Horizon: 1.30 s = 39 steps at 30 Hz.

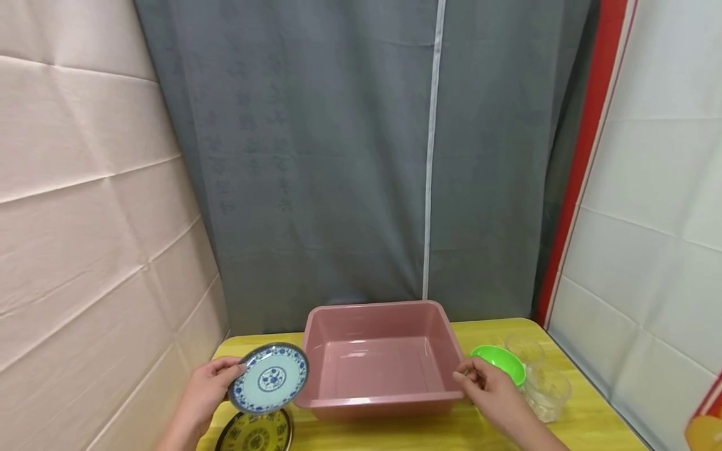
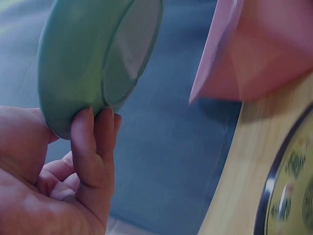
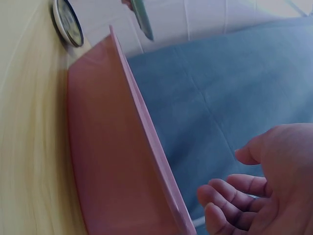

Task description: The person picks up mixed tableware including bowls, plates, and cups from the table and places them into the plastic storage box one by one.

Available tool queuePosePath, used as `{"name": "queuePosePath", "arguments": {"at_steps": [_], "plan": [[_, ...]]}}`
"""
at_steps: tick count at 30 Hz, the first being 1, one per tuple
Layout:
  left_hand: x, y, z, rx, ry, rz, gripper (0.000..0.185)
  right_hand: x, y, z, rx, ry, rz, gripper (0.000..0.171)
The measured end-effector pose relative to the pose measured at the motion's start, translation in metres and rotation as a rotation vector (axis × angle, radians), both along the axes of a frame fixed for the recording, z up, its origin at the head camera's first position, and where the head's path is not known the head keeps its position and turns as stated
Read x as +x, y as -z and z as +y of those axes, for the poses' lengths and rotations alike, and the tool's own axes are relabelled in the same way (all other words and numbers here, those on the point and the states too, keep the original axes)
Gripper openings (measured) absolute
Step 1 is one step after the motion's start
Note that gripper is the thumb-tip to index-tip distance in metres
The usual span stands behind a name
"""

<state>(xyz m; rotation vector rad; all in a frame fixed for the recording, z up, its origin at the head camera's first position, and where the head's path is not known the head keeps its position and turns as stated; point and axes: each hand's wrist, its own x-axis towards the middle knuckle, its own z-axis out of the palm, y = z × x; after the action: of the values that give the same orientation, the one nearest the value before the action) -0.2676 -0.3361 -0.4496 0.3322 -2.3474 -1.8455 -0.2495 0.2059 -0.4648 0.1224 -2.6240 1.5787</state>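
Between thumb and fingers my left hand (image 1: 205,391) pinches the edge of a blue-and-white patterned plate (image 1: 271,378), raised and tilted left of the basin. The plate's pale green underside (image 2: 80,58) faces the left wrist camera. Below it a yellow plate with a dark rim (image 1: 256,432) lies on the table. A pink rectangular basin (image 1: 369,401) stands mid-table, and nothing shows inside it. My right hand (image 1: 493,391) hovers by the basin's right front corner, fingers loosely bent, holding nothing in the right wrist view.
Right of the basin sits a green bowl (image 1: 502,362), partly behind my right hand. Clear cups (image 1: 547,388) stand beside it near the table's right side. A grey curtain (image 1: 338,156) hangs behind the yellow wood-grain table (image 1: 592,413), with pale cloth walls on both sides.
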Motion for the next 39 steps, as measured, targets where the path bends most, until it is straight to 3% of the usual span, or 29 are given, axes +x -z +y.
{"name": "queuePosePath", "arguments": {"at_steps": [8,14,23,31,39], "plan": [[-0.012,-0.006,0.048,-0.021,0.050,0.027,0.023,-0.008,-0.005,-0.023,-0.094,-0.180,0.025,0.017],[-0.017,-0.010,0.085,-0.039,0.097,0.068,0.017,-0.018,-0.007,-0.041,-0.190,-0.248,-0.009,0.020],[-0.025,-0.006,0.131,-0.018,0.189,0.109,0.015,-0.025,-0.006,-0.065,-0.227,-0.253,0.012,0.023],[-0.025,-0.008,0.158,-0.024,0.290,0.146,0.018,-0.030,-0.009,-0.077,-0.342,-0.271,-0.093,0.038],[-0.024,-0.009,0.175,-0.045,0.324,0.163,0.018,-0.032,-0.007,-0.078,-0.439,-0.293,-0.152,0.041]]}}
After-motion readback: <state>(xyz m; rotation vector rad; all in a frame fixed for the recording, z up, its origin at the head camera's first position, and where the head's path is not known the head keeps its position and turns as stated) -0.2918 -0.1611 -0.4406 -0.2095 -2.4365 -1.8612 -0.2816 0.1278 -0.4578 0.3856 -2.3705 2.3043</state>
